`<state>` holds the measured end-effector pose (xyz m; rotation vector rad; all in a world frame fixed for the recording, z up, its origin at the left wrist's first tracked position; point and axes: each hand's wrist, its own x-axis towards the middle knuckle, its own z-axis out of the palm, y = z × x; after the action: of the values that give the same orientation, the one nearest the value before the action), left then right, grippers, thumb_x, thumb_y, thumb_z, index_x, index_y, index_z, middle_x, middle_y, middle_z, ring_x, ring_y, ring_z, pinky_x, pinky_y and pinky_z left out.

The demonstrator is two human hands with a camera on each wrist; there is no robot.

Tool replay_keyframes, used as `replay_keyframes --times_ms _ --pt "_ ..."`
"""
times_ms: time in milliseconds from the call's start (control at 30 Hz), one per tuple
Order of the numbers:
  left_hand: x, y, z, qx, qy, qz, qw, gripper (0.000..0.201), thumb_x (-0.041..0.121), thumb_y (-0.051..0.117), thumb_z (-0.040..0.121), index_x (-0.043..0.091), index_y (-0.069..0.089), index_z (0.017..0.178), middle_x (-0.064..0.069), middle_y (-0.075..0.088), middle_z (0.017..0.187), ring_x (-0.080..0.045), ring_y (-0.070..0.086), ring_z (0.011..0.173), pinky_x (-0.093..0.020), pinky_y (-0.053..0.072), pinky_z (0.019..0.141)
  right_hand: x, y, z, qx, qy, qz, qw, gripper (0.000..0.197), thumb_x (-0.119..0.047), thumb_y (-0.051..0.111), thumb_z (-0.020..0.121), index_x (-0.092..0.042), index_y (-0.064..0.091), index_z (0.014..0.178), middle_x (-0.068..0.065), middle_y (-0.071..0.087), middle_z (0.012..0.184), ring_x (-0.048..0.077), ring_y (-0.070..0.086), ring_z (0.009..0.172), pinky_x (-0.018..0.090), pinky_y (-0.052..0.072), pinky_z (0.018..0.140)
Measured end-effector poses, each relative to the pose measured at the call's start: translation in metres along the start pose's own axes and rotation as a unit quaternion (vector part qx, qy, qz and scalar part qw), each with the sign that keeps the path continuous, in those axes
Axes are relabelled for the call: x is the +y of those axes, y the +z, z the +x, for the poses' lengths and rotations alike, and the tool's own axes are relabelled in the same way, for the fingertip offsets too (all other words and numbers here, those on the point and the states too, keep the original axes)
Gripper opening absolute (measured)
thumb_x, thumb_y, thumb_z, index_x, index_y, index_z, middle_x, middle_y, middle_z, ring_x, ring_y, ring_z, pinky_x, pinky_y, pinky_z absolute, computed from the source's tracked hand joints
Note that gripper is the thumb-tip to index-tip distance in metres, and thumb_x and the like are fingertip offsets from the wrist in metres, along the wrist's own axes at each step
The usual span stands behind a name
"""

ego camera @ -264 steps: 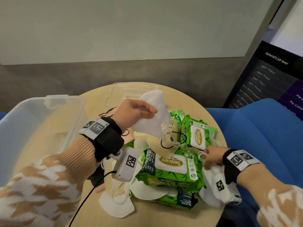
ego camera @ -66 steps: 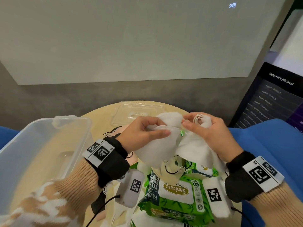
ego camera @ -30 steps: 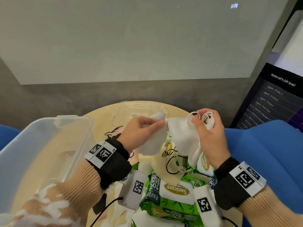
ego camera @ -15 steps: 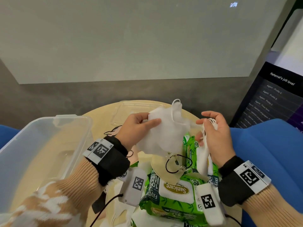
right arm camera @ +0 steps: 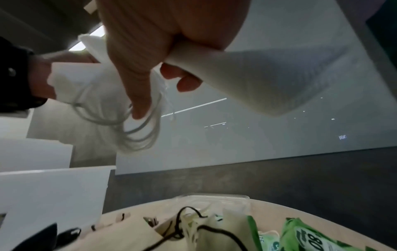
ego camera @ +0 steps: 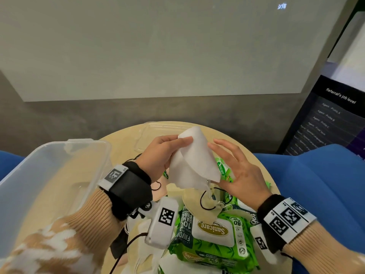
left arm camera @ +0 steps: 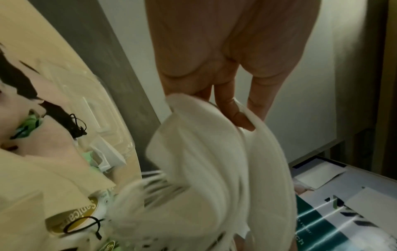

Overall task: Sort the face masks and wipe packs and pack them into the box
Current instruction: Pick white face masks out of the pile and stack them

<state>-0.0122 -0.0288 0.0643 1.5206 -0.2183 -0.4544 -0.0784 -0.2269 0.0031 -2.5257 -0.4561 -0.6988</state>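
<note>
My left hand (ego camera: pixel 158 155) grips a small stack of white face masks (ego camera: pixel 193 163) above the round table, thumb on the front near the top. My right hand (ego camera: pixel 237 171) is against the stack's right edge with fingers spread behind it. In the right wrist view a white mask (right arm camera: pixel 268 76) is clamped between thumb and a curled finger, and white ear loops (right arm camera: pixel 139 132) hang below. The left wrist view shows my fingers (left arm camera: pixel 234 108) tucked into the white mask (left arm camera: pixel 214 169). Green wipe packs (ego camera: pixel 213 234) and a beige mask (ego camera: pixel 199 206) with black loops lie underneath.
The clear plastic box (ego camera: pixel 85 142) stands open at the left, partly on the table (ego camera: pixel 122 147). Its clear lid (ego camera: pixel 158 131) lies at the table's far side. More white masks lie at the near edge. Blue seating (ego camera: pixel 316 194) is on the right.
Half a second ago my right hand held a separate white mask apart from the left one. It has since come in against the stack held in my left hand.
</note>
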Motion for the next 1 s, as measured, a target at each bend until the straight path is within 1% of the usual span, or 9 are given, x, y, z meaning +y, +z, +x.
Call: replay_keyframes --times_ms 100,200,400,467,533,633,800,933,1000 --pt "0.0 -0.003 -0.002 -0.001 -0.009 0.01 1.0 0.021 0.022 0.066 0.085 0.003 0.066 0.094 -0.014 0.064 0.089 -0.027 0.058 0.079 -0.035 0.045 0.074 0.002 -0.007 0.001 0.025 0.005 0.043 0.999 0.057 -0.048 0.049 0.082 -0.048 0.033 0.137 -0.034 0.03 0.141 0.014 0.053 0.098 0.018 0.052 0.063" --pt "-0.003 -0.004 -0.001 -0.003 -0.013 0.02 1.0 0.026 0.021 0.067 0.084 0.0 0.067 0.098 -0.018 0.064 0.094 -0.03 0.056 0.086 -0.038 0.041 0.077 0.003 -0.013 0.003 0.02 0.003 0.068 0.997 0.048 -0.045 0.046 0.086 -0.046 0.04 0.133 -0.041 0.029 0.138 0.013 0.054 0.104 0.03 0.056 0.074" --pt "-0.008 0.001 -0.002 -0.04 0.009 0.065 0.997 0.023 0.008 0.061 0.087 0.006 0.067 0.109 -0.016 0.07 0.103 -0.026 0.066 0.087 -0.035 0.055 0.078 0.0 -0.009 0.003 0.073 -0.031 0.133 0.988 0.032 -0.014 0.056 0.086 -0.031 0.066 0.111 -0.015 0.062 0.123 0.005 0.06 0.109 0.024 0.051 0.086" --pt "-0.01 -0.001 -0.002 -0.049 0.026 0.087 0.995 0.028 -0.001 0.058 0.087 0.014 0.066 0.11 -0.009 0.069 0.103 -0.022 0.064 0.087 -0.032 0.054 0.077 -0.006 -0.014 0.005 0.099 0.023 0.223 0.969 0.019 -0.02 0.059 0.09 -0.026 0.069 0.103 -0.017 0.07 0.106 0.001 0.064 0.099 0.018 0.05 0.082" --pt "-0.012 -0.005 -0.003 -0.063 0.042 0.109 0.991 0.038 -0.008 0.052 0.089 0.017 0.063 0.116 -0.01 0.068 0.109 -0.021 0.063 0.09 -0.037 0.053 0.082 -0.015 -0.023 0.01 0.112 0.14 0.34 0.923 0.009 -0.025 0.064 0.088 -0.029 0.068 0.095 -0.024 0.071 0.089 -0.004 0.065 0.086 0.009 0.048 0.072" --pt "-0.012 -0.01 -0.004 -0.056 0.059 0.128 0.988 0.049 -0.011 0.047 0.09 0.024 0.057 0.122 -0.014 0.067 0.11 -0.019 0.063 0.085 -0.035 0.054 0.079 -0.02 -0.035 0.015 0.062 0.224 0.376 0.897 0.015 -0.013 0.062 0.089 -0.026 0.068 0.093 -0.021 0.07 0.073 -0.007 0.061 0.062 0.006 0.04 0.048" --pt "-0.015 -0.01 -0.002 -0.047 0.065 0.141 0.987 0.053 -0.012 0.052 0.087 0.03 0.051 0.12 -0.02 0.067 0.108 -0.024 0.064 0.087 -0.039 0.054 0.083 -0.027 -0.031 0.019 -0.125 0.311 0.395 0.855 0.013 -0.016 0.067 0.086 -0.02 0.067 0.098 -0.006 0.072 0.071 0.0 0.062 0.051 0.013 0.037 0.036" --pt "-0.017 -0.004 -0.003 -0.065 0.055 0.125 0.988 0.049 -0.011 0.051 0.089 0.022 0.048 0.125 -0.017 0.068 0.108 -0.028 0.066 0.086 -0.043 0.055 0.079 -0.029 -0.012 0.02 -0.117 0.338 0.377 0.854 0.026 -0.018 0.069 0.086 -0.018 0.06 0.11 0.003 0.069 0.088 0.001 0.06 0.05 0.014 0.037 0.036" --pt "-0.018 -0.003 -0.003 -0.065 0.051 0.115 0.99 0.046 -0.008 0.049 0.09 0.024 0.048 0.124 -0.014 0.069 0.107 -0.029 0.067 0.086 -0.045 0.056 0.078 -0.027 -0.005 0.021 -0.101 0.35 0.364 0.857 0.025 -0.021 0.069 0.086 -0.018 0.057 0.108 0.002 0.067 0.085 0.0 0.058 0.048 0.015 0.036 0.036"
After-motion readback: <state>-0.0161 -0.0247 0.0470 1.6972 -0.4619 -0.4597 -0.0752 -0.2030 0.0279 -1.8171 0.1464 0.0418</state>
